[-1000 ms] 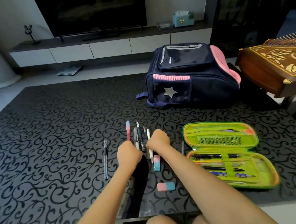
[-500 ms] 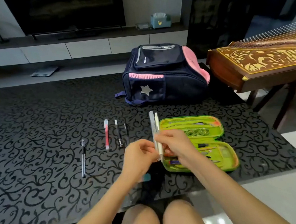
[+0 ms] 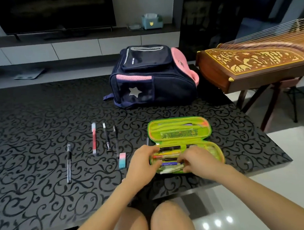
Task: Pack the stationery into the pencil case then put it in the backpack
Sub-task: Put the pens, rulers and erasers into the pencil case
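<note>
The green pencil case (image 3: 179, 129) lies open on the black patterned table (image 3: 28, 126), several pens inside its near half. Two white pens (image 3: 169, 169) lie along its near edge. My right hand (image 3: 198, 158) is over the near half, fingertips pinching the white pens. My left hand (image 3: 142, 163) curls round the case's left end. Left of the case lie a pink-and-teal eraser (image 3: 122, 160), a red pen (image 3: 94, 138), two dark pens (image 3: 106, 136) and, further left, a black pen (image 3: 68, 163). The navy-and-pink backpack (image 3: 153, 75) stands zipped behind the case.
A wooden zither (image 3: 254, 64) on a stand sits just off the table's right end. The table's near edge is close to my knees (image 3: 150, 224). A TV bench with a tissue box (image 3: 151, 21) runs along the far wall.
Both hands lifted two white pens from the row, carried them right and lowered them into the near half of the case. My view shifted right.
</note>
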